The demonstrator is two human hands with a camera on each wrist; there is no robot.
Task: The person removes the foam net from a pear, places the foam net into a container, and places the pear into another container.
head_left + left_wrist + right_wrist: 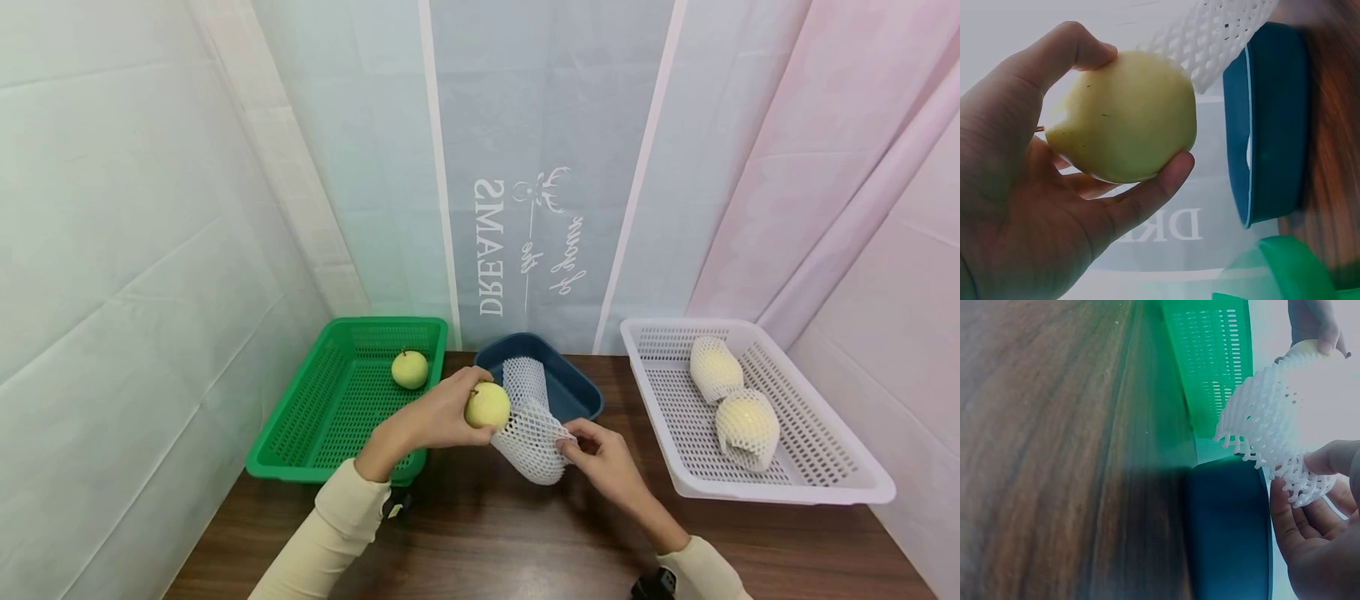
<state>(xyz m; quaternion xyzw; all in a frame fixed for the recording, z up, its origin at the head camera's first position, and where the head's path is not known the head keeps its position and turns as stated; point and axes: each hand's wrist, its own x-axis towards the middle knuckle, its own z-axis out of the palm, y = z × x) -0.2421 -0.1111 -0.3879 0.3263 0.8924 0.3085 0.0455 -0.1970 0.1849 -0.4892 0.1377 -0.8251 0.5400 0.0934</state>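
My left hand [442, 410] grips a yellow-green pear [487, 406] with the thumb on one side and the fingers round the other; in the left wrist view its stem points back towards the palm. Beside the pear hangs a white foam net sleeve [534, 446]. My right hand [606, 462] pinches the sleeve's edge between thumb and fingers, and the net bulges open towards the pear. In the right wrist view the foam net [1266, 419] overlaps part of the pear; how far the fruit sits inside cannot be told.
Behind the hands a dark blue tray [573, 387] holds another foam net [525, 379]. On the left, a green basket [288, 425] contains one bare pear [409, 369]. A white basket [667, 433] on the right holds two net-wrapped pears [747, 425]. All stand on a brown wooden table [480, 533].
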